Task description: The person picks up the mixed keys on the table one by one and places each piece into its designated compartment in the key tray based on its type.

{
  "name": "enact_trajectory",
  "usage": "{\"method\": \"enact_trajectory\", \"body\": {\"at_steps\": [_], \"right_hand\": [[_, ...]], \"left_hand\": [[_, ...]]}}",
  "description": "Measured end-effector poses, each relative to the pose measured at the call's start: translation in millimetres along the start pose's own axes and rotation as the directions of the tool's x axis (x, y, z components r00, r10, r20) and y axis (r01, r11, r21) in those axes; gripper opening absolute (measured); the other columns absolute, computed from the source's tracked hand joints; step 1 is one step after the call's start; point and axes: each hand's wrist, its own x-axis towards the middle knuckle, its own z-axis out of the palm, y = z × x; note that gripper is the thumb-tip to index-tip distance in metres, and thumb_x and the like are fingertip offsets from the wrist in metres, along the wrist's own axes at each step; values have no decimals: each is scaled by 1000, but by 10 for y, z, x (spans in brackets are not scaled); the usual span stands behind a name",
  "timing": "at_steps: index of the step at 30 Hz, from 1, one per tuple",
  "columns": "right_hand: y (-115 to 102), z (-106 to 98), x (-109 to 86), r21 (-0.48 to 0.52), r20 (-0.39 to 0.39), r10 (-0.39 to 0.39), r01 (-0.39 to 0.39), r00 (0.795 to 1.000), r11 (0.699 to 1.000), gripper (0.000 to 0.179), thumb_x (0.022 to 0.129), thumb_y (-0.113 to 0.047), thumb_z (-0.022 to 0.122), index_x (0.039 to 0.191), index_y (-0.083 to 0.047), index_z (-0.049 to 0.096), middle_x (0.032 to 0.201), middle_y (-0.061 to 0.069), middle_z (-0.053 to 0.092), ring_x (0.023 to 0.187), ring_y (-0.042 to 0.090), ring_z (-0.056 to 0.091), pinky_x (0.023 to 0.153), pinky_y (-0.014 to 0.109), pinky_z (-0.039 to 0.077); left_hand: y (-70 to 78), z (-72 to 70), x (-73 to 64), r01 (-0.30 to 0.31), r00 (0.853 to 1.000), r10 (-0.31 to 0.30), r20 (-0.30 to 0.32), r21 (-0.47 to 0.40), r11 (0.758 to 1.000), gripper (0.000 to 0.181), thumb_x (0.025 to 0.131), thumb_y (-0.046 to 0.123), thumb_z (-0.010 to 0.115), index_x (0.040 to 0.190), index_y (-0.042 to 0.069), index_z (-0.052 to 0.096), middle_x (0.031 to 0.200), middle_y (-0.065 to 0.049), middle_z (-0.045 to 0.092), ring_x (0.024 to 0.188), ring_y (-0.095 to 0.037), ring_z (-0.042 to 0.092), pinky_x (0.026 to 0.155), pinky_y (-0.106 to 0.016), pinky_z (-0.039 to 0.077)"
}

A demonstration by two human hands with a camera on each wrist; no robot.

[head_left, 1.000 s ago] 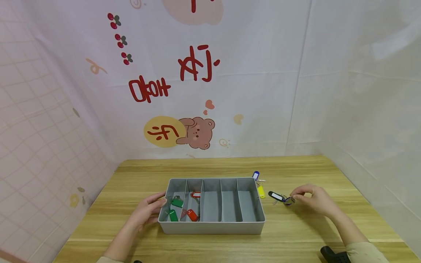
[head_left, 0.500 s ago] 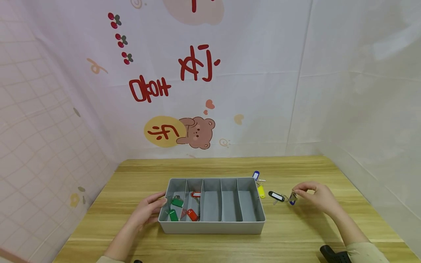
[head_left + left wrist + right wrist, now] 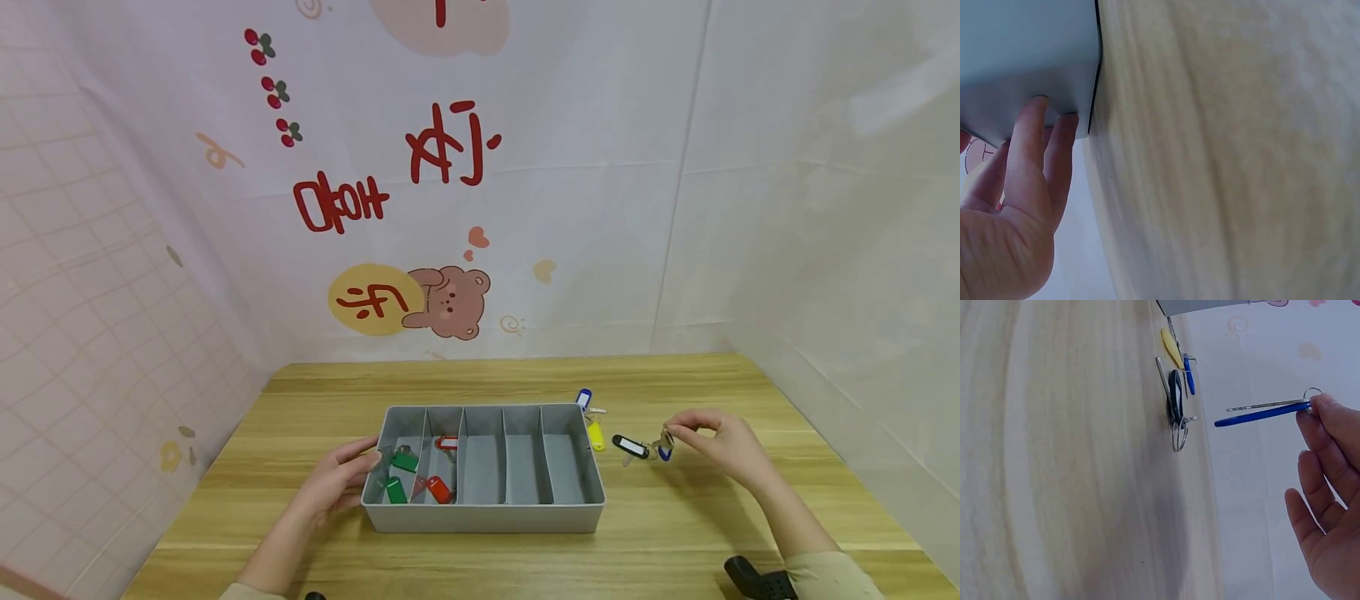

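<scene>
My left hand [image 3: 339, 479] holds the left end of a grey divided box [image 3: 487, 520]; fingertips press its outer wall [image 3: 997, 50] and one digit overlaps the rim. My right hand [image 3: 716, 444] is raised above the table, right of the box. Thumb and forefinger pinch the ring of a blue key tag [image 3: 1260, 416], with a metal key [image 3: 1263, 405] hanging on it; the other fingers are loosely bent. Just left of this hand, a black key tag [image 3: 630, 447] with its ring and key lies on the table.
A yellow key tag [image 3: 596, 436] and another blue key tag [image 3: 583, 400] lie by the box's right end. Green tags [image 3: 396, 491] occupy the leftmost compartment, red tags [image 3: 438, 490] the second. A white patterned cloth [image 3: 585, 208] hangs behind the wooden table [image 3: 480, 567].
The right hand has lifted slightly with the blue key tag, which now hangs from its fingertips instead of lying beside the black tag. The left hand and the box stay put.
</scene>
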Motion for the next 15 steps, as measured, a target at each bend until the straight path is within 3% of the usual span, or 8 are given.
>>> {"method": "enact_trajectory", "body": {"at_steps": [8,15], "right_hand": [[-85,-15,52,21,8,19,-20,1000,1000,17,95,-31,69,100,-17,78,104,2,73,98,6,59,84,49,49],[-186,-2,97,36,12,59,-59,998,998,24,95,-35,68,103,-14,77,106,5,72,96,3,58,79,36,50]], "left_hand": [[-2,-6,12,2,1000,-2,3,7,1000,65,99,29,63,151,-1,37,124,-20,65,98,-28,69,75,-41,59],[1,-5,15,0,1000,0,2,8,1000,66,98,29,63,151,-1,37,123,-21,65,96,-28,70,73,-40,59]]}}
